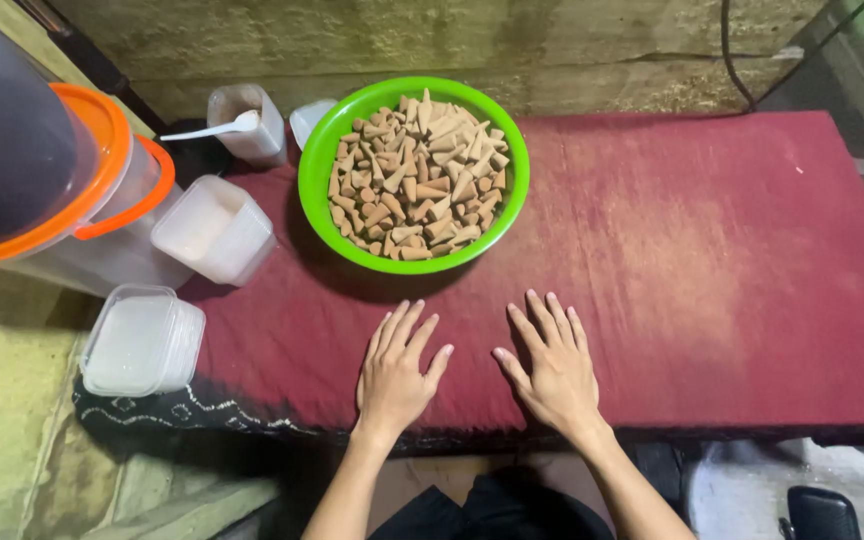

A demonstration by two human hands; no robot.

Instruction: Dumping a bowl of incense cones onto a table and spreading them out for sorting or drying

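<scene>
left hand [393,372] flat, fingers spread, holding nothing | right hand [549,367] the same — lower centre, on red mat [712,260] | green bowl [317,165] of cones [414,178] — upper centre

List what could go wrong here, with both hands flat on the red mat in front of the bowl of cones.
1. The green bowl is heaped with small tan cones; a careless reach by the left hand or right hand might spill some over the rim.
2. The clear lidded container sits at the red mat's left edge, and a nudge could tip it off.
3. The white spoon rests loosely across a tub and may slip off.
</scene>
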